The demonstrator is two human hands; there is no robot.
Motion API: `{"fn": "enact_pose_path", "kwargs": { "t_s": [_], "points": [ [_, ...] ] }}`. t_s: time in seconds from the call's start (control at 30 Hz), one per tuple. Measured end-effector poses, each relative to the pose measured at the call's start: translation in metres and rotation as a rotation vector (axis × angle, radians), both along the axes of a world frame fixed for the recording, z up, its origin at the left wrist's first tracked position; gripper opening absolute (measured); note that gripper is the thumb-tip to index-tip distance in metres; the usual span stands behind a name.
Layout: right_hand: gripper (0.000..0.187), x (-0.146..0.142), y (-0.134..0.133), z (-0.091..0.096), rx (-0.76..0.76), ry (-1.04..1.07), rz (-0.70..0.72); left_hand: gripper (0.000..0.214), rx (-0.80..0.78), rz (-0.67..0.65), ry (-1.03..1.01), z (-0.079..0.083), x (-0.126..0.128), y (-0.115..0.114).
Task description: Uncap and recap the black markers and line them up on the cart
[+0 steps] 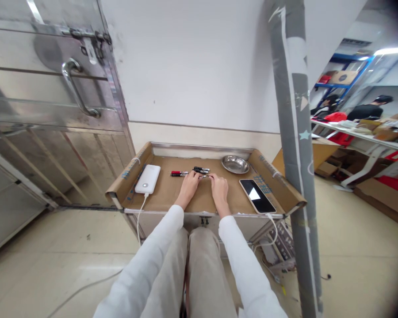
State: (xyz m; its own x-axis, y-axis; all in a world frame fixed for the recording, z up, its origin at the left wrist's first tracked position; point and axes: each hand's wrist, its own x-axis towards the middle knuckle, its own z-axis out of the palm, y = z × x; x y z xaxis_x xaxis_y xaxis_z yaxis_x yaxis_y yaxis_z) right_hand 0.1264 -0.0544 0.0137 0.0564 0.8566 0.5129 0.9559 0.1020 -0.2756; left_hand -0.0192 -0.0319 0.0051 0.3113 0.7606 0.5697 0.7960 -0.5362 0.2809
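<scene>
Over the middle of the cardboard-lined table, my left hand (190, 182) and my right hand (219, 186) face each other with fingertips pinched. A slim pen (204, 176) bridges the small gap between them, both hands gripping it; its details are too small to make out. Just beyond my left hand lie a few black pens (201, 169) with silvery ends. A red pen (176, 172) rests left of that hand, with a black one alongside it. Behind and to the right of my right hand sits a shallow, round metal dish (235, 164).
On the left of the table (166, 194) lies a white power bank (148, 179) with a cable. A phone (257, 196), also cabled, lies at the right. Cardboard walls edge both sides. A grey wrapped post (293, 132) stands at the right; people sit farther back.
</scene>
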Motion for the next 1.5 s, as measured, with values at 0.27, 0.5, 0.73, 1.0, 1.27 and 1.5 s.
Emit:
{"fn": "enact_pose_path", "kwargs": {
  "t_s": [0.27,0.5,0.73,1.0,1.27,1.5],
  "points": [
    [0.056,-0.008,-0.006,0.004,0.002,0.122,0.456,0.021,-0.019,0.135,0.02,0.005,-0.002,-0.006],
    [0.046,-0.007,0.007,-0.006,0.051,0.162,0.324,0.028,0.119,0.584,-0.145,0.005,-0.003,-0.026],
    [0.038,-0.005,0.014,-0.013,0.03,0.063,0.21,0.032,-0.076,0.555,-0.249,0.008,0.0,-0.03],
    [0.034,-0.008,0.016,-0.01,0.0,0.018,0.141,0.03,0.104,0.588,-0.162,-0.004,0.0,-0.024],
    [0.017,-0.008,0.016,-0.008,-0.009,-0.061,0.037,0.03,-0.003,0.426,0.195,0.006,0.017,-0.007],
    [0.014,-0.005,0.012,-0.009,-0.005,-0.063,-0.036,0.026,0.011,0.367,0.237,0.005,0.022,0.008]
  ]
}}
